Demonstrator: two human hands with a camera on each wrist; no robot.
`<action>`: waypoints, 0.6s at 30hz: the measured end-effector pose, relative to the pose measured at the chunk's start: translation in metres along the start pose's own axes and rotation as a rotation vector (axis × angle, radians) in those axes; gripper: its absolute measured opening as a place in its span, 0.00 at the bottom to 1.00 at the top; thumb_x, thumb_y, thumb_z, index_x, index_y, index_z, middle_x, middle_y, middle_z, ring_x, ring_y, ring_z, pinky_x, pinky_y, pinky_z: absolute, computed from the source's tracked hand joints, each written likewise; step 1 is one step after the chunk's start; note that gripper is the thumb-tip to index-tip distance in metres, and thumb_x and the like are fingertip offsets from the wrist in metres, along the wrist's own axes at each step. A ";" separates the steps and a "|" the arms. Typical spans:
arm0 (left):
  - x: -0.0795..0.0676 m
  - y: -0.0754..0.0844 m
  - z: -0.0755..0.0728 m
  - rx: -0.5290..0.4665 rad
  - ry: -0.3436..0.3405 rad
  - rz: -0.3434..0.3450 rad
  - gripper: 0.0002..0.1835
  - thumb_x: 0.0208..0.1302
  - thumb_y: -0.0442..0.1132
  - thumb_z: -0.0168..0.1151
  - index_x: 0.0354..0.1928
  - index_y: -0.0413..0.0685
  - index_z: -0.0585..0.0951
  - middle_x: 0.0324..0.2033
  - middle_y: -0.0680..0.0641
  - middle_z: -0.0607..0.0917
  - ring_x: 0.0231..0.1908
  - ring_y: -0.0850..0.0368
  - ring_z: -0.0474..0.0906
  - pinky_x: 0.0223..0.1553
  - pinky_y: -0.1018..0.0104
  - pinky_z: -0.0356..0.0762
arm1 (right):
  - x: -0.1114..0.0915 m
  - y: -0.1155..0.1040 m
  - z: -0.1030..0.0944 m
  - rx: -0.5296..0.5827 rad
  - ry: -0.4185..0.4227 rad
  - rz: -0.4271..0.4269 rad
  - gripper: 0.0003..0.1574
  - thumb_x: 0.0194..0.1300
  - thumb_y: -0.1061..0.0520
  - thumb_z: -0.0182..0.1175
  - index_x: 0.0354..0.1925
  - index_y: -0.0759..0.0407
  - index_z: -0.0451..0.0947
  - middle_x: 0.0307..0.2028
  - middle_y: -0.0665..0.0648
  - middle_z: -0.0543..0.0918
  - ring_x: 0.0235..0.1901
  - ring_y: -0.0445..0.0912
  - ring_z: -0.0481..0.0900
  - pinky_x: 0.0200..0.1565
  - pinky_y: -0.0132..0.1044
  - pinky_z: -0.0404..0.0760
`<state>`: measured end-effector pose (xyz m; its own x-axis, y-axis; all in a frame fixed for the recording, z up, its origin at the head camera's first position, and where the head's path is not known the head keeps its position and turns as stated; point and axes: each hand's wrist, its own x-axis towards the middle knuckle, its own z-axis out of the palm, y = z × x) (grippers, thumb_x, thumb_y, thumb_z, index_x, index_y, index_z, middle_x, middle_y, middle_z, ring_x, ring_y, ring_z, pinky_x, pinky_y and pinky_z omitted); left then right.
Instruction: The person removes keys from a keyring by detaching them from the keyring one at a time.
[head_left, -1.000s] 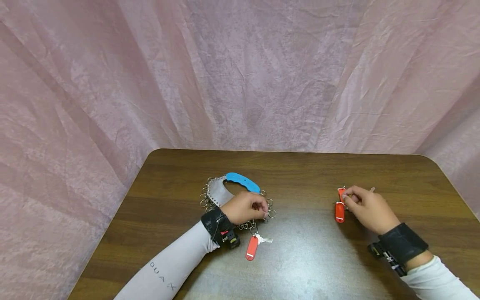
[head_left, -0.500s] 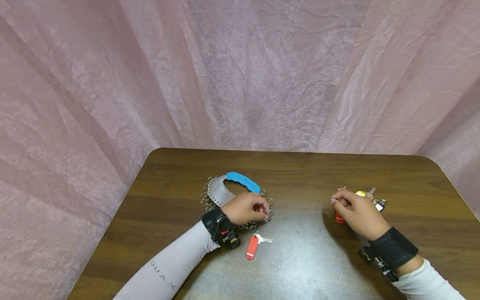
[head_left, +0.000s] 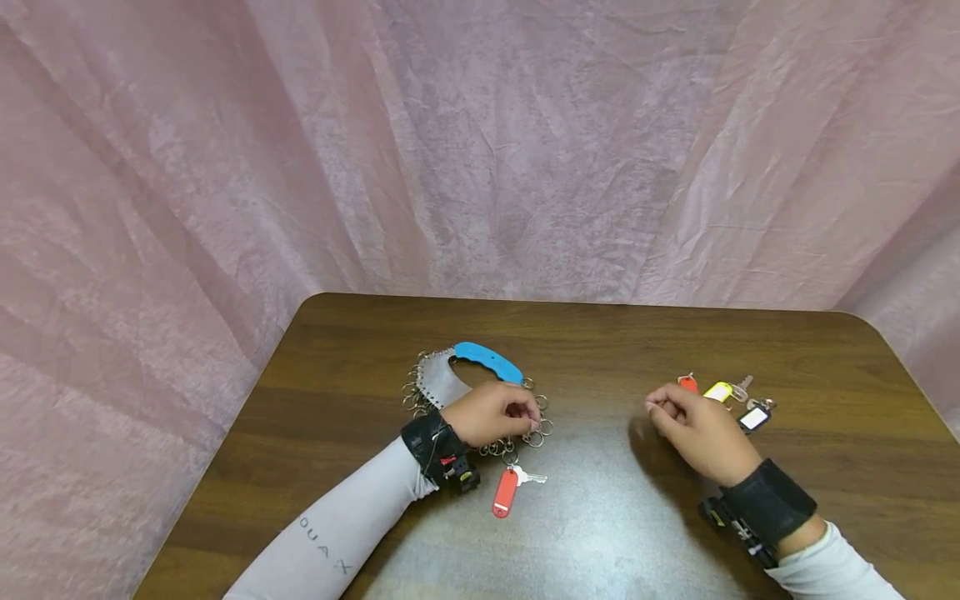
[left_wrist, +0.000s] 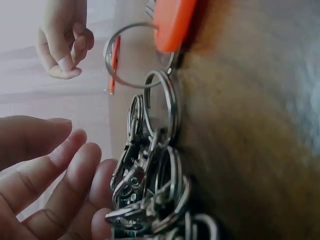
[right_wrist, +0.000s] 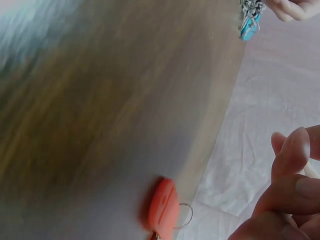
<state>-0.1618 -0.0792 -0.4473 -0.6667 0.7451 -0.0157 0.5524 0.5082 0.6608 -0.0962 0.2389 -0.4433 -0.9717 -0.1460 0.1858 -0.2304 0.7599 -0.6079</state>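
Observation:
A curved grey metal plate [head_left: 438,383] with a blue handle [head_left: 489,362] lies left of centre, its edge lined with split rings [left_wrist: 162,110]. My left hand [head_left: 492,414] is over its near side, fingers loosely curled beside the rings; nothing shows between the fingers in the left wrist view. A red key tag [head_left: 506,493] with a silver key [head_left: 531,477] lies at the lower end of the rings. My right hand [head_left: 701,433] hovers over the table with bent fingers and nothing visible in them. Beyond it lies another red key tag [head_left: 687,384], partly covered.
To the right of the right hand lie a yellow key tag [head_left: 718,392], a black-edged key tag [head_left: 753,418] and a silver key [head_left: 741,388]. The brown wooden table [head_left: 600,350] ends at the back before a pink curtain [head_left: 525,167].
My right hand has drawn left and slightly nearer, away from the tags, uncovering the yellow and black ones while passing over a red one. The left hand has stayed nearly still.

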 end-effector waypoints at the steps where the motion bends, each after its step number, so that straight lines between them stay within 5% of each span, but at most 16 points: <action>1: 0.000 0.000 -0.001 -0.004 0.000 0.009 0.02 0.67 0.37 0.65 0.38 0.50 0.85 0.32 0.55 0.85 0.34 0.70 0.75 0.40 0.75 0.75 | 0.000 -0.001 0.001 0.002 -0.003 0.006 0.05 0.71 0.57 0.60 0.40 0.56 0.82 0.22 0.46 0.73 0.18 0.32 0.62 0.22 0.31 0.64; 9: -0.003 0.003 -0.005 0.067 -0.031 0.084 0.08 0.61 0.30 0.65 0.40 0.48 0.86 0.38 0.51 0.85 0.38 0.63 0.80 0.45 0.73 0.79 | -0.002 -0.003 0.006 0.035 0.003 -0.007 0.04 0.69 0.59 0.61 0.40 0.55 0.83 0.22 0.46 0.75 0.18 0.32 0.63 0.22 0.30 0.65; 18: -0.011 0.005 -0.007 0.183 -0.082 0.078 0.15 0.54 0.28 0.66 0.43 0.51 0.87 0.41 0.53 0.85 0.44 0.61 0.78 0.50 0.72 0.73 | -0.005 -0.011 0.008 0.077 -0.011 -0.014 0.04 0.70 0.58 0.61 0.40 0.54 0.83 0.22 0.45 0.74 0.18 0.32 0.63 0.22 0.30 0.65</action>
<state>-0.1554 -0.0874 -0.4385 -0.5792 0.8144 -0.0360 0.6873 0.5116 0.5156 -0.0897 0.2262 -0.4439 -0.9688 -0.1637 0.1863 -0.2469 0.7067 -0.6630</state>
